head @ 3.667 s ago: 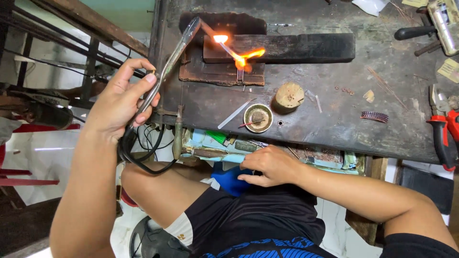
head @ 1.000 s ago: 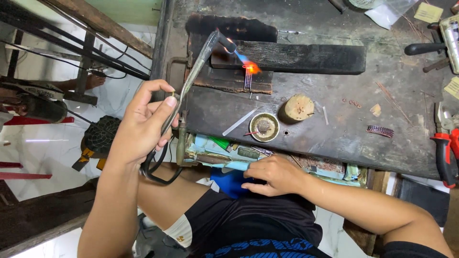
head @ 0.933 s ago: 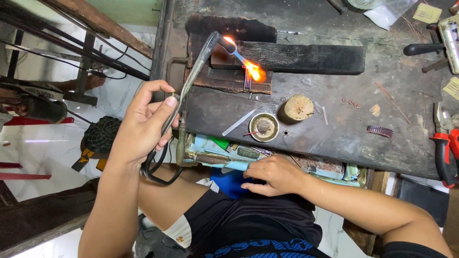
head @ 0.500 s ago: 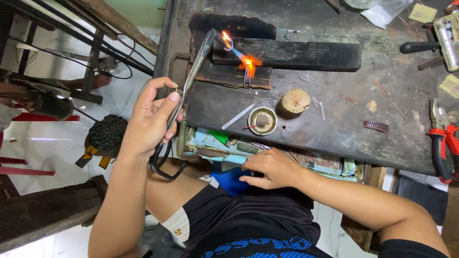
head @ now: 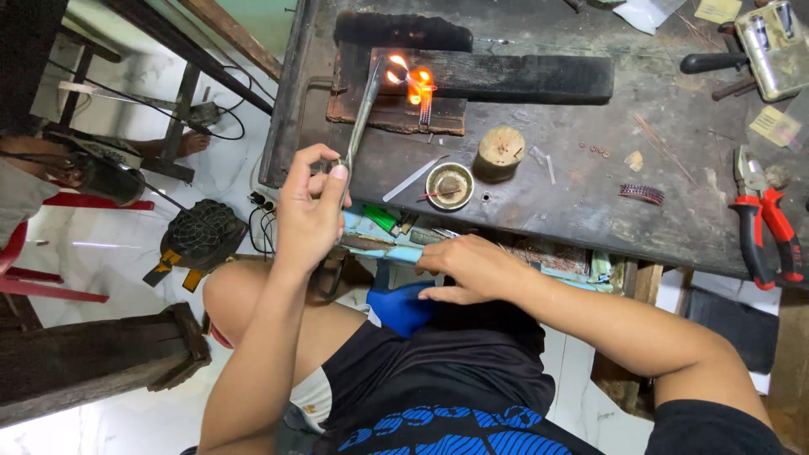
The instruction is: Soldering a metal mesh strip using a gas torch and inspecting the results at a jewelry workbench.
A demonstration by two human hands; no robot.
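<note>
Torch (head: 361, 114): slim metal tube, gripped in closed fingers of left hand (head: 310, 211) at near left edge of bench (head: 539, 211); nozzle aimed far, at small ribbed workpiece (head: 424, 108) on brown pad (head: 396, 114). Orange flame (head: 415, 80) over workpiece, against long charred black block (head: 497, 76). Second charred block (head: 403, 30) farther back.

Right hand (head: 472, 268): resting below near bench edge, fingers loosely curled, holding nothing visible; touching blue cloth (head: 404, 305) over lap.

Packages and papers: flat green and pale blue packets (head: 379, 226) tucked in shelf under bench, beside left hand. Yellow paper slips (head: 774, 125) at far right, near shiny rectangular metal box (head: 771, 49).

Materials: bench top dark, scorched, rough. Round brass dish (head: 449, 185) at near centre; short wooden stump (head: 500, 153) just right of it. Thin metal strip (head: 415, 178) left of dish. Small coiled piece (head: 642, 194) to right. Red-handled pliers (head: 765, 221) at right edge. Black-handled tool (head: 712, 61) far right.

Against half a second earlier: flame larger and split in several tongues; torch grip unchanged; right hand unmoved; view shifted slightly, bench lying more central.
</note>
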